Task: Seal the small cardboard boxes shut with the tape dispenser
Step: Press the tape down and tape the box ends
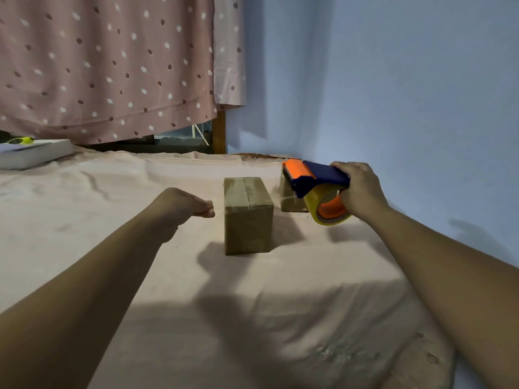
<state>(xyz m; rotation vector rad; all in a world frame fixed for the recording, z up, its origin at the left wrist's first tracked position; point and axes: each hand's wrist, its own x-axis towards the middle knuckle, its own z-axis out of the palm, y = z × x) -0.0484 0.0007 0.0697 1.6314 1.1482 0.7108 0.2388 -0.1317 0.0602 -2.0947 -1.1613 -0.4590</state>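
Near cardboard box (248, 215) on bed (118, 220), top seam taped. Right hand (361, 189) clamped on tape dispenser (317, 186), lifted beside it; left hand (186, 206) loosely curled, empty. Next: far box (289, 199), seam possibly unsealed, needs steadying.

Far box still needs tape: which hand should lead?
Right. The right hand already grips the blue-and-orange tape dispenser directly over the far brown cardboard box; the left hand is empty, fist-closed beside the nearer box.

The one camera sits on my head, facing forward and down along both outstretched arms, near enough that my left hand (186, 204) and right hand (362, 189) fill mid-frame.
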